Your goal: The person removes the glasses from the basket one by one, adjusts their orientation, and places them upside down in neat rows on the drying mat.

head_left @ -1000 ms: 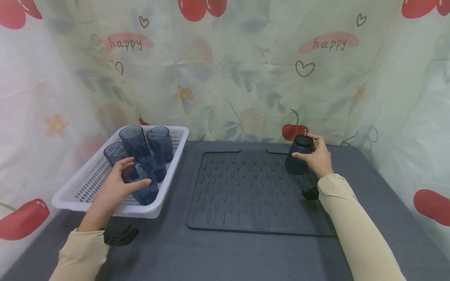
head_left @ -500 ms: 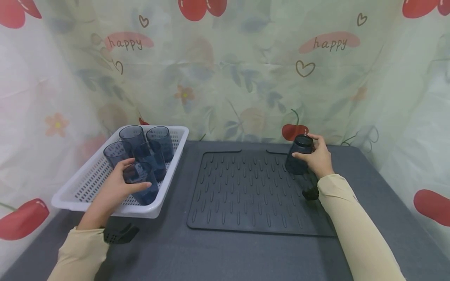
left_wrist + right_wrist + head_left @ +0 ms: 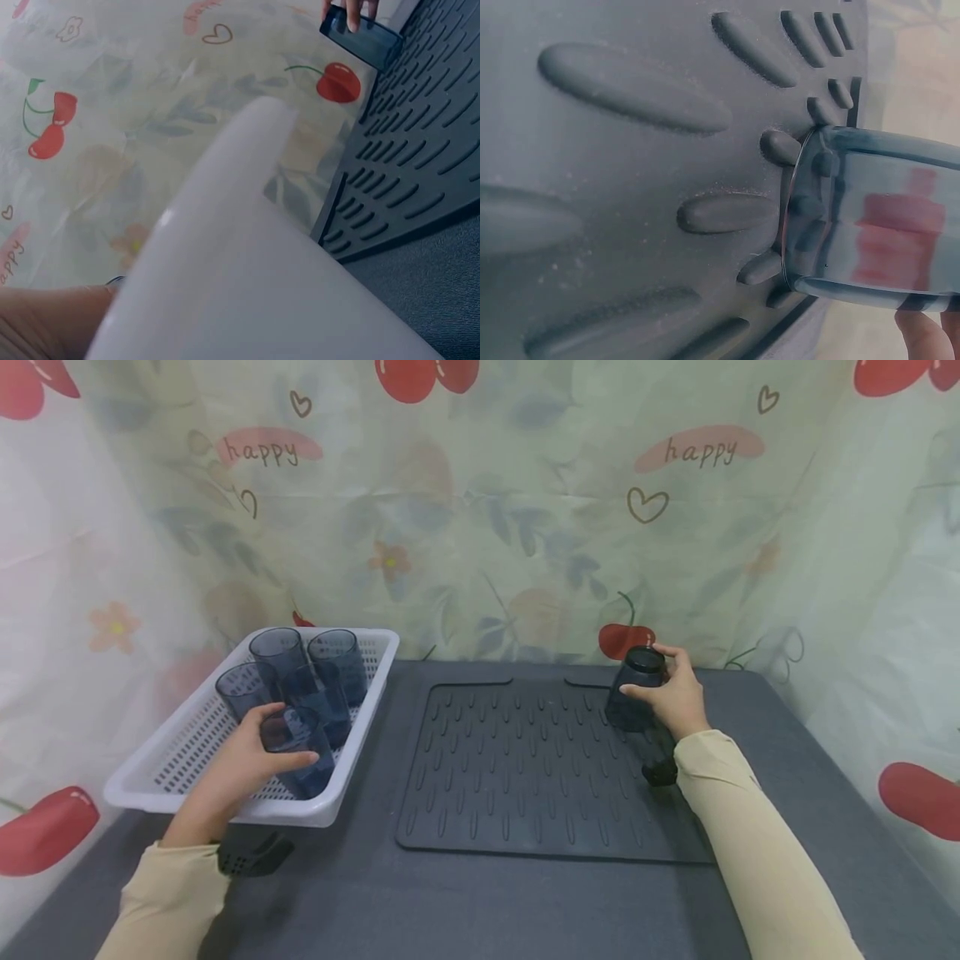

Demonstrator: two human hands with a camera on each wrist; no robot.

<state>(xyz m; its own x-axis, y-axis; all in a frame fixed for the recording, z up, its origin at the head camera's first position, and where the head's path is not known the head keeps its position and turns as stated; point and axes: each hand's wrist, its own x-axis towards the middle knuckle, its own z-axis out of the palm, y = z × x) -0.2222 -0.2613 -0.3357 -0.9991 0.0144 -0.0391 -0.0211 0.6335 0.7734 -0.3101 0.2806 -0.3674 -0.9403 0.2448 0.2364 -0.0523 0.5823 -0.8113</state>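
Note:
On the left, my left hand (image 3: 240,760) reaches into a white plastic basket (image 3: 322,812) and grips the nearest blue-tinted drinking glass (image 3: 313,770) near its rim, thumb in front, fingers behind. That glass stands mouth up. At the mat's far right corner, my right hand (image 3: 678,695) holds another glass (image 3: 630,697) upside down by its base end. In the right wrist view this glass (image 3: 885,225) has its rim against the ribbed black mat (image 3: 630,165). The left wrist view shows mostly the basket's wall (image 3: 225,240), which hides the left hand's glass almost wholly.
Several more glasses (image 3: 276,652) stand close together in the basket, behind the left hand. The black drying mat (image 3: 517,760) lies on a dark grey tabletop (image 3: 480,902), right of the basket. A patterned curtain (image 3: 480,543) hangs behind and along both sides.
Both hands and their glasses hold nearly the same places. Only the head view has shifted slightly, so everything appears a little farther left.

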